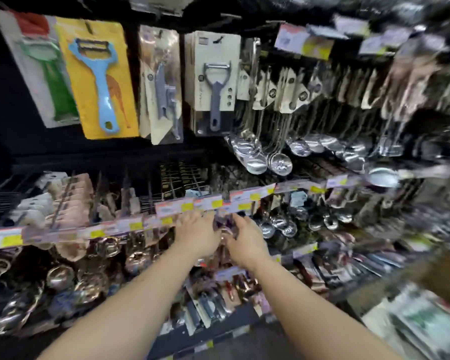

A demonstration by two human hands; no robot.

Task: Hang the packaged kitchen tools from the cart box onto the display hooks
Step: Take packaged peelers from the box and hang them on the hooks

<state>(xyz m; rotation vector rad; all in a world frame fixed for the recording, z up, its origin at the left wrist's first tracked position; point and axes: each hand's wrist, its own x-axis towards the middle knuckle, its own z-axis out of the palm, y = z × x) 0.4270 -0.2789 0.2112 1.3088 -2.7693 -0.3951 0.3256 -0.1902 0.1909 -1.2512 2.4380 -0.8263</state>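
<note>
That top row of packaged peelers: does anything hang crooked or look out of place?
Yes. The blue peeler on its yellow card hangs tilted and overlaps the green-handled pack beside it. The grey peeler card hangs fairly straight. The picture is blurred, so I cannot judge any damage.

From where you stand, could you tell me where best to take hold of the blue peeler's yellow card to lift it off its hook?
Pinch the yellow card at its bare lower edge, coming from the front and below. The blue peeler covers the middle, and the card hangs free there, with neighbouring packs close on both sides.
</note>
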